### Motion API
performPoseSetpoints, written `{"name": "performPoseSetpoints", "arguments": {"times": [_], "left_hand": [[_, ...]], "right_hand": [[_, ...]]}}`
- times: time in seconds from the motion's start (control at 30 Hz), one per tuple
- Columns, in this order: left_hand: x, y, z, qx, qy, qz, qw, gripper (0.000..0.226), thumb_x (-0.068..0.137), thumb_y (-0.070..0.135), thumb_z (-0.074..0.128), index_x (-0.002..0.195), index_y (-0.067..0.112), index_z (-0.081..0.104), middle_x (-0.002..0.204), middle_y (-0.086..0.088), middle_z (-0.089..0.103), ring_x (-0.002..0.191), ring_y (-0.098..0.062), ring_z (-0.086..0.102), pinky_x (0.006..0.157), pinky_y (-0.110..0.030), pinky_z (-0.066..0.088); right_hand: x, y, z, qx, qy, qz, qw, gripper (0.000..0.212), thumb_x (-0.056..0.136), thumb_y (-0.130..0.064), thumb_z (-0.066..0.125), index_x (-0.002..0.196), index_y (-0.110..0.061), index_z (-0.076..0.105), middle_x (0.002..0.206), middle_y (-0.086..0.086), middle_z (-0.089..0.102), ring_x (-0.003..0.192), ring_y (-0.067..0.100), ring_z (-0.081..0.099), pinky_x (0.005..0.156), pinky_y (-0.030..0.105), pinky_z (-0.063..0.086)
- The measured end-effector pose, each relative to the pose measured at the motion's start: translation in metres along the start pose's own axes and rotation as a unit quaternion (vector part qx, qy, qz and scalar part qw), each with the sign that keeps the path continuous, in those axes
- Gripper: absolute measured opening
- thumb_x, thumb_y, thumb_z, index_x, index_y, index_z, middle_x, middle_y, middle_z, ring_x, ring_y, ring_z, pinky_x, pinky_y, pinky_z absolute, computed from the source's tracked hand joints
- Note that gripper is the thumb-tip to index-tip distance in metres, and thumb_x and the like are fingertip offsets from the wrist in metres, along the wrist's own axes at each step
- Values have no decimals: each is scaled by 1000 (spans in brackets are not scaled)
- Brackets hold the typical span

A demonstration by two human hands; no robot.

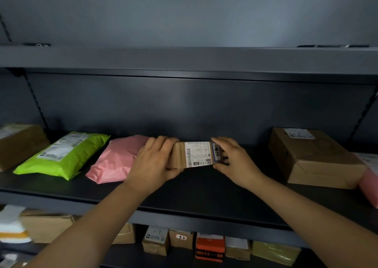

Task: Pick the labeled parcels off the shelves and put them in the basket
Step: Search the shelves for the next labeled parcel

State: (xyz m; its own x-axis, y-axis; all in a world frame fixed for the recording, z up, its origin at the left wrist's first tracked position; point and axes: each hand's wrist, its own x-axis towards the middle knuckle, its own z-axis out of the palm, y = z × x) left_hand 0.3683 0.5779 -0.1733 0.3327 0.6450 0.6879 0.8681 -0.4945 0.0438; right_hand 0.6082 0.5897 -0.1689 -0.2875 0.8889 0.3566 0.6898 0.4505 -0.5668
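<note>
Lower tier, six o'clock, nearest: a row of small brown cardboard cartons [155, 240] and one orange carton [209, 249], on the shelf beneath the working one.
Left hand [152, 161]: curled round the left end of the parcel, fingers over the top edge and thumb underneath.
Right hand [235, 161]: pinching the right end, fingers above and thumb below.
Task parcel: a small, flat brown cardboard parcel with a white barcode label [194, 155], held between both hands at mid-depth on the middle shelf, label face turned toward the viewer. Whether its lower edge rests on the board cannot be told.
Handling (judged): light and stiff; the board faces offer dry, non-slip purchase and look unlikely to crush.
Hold (judged): the two short ends, as now; one hand across the width would probably do.
Neighbours: a pink plastic mailer bag [116, 159] at nine o'clock, touching the left hand; a lime-green plastic mailer bag [61, 155] farther along at nine; a large brown cardboard box [313, 159] at three o'clock, well apart.
Surface: a dark matt metal shelf board [204, 190], smooth and level.
Room: a matching upper shelf [184, 61] at twelve o'clock and, behind it, a plain grey wall [184, 12]; lighting is dim.
Basket: not in view.
</note>
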Motion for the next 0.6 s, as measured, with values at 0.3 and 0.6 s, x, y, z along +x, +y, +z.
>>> {"name": "performPoseSetpoints", "arguments": {"times": [0.3,0.6], "left_hand": [[-19,-16,-7,-32,-49,-32,998,71,62,21,81,124,14,48,115,-7,57,103,-26,51,84,-39,48],[-10,-10,-8,-149,-64,-102,981,90,72,20,79,145,21,26,144,-3,36,125,-18,44,102,-36,43]], "right_hand": [[4,-11,14,71,31,55,996,80,67,-2,82,137,-17,45,111,-7,53,77,1,59,68,11,48],[-3,-21,13,53,130,63,988,56,61,-16,87,96,-21,45,75,-10,58,66,1,59,57,13,46]]}}
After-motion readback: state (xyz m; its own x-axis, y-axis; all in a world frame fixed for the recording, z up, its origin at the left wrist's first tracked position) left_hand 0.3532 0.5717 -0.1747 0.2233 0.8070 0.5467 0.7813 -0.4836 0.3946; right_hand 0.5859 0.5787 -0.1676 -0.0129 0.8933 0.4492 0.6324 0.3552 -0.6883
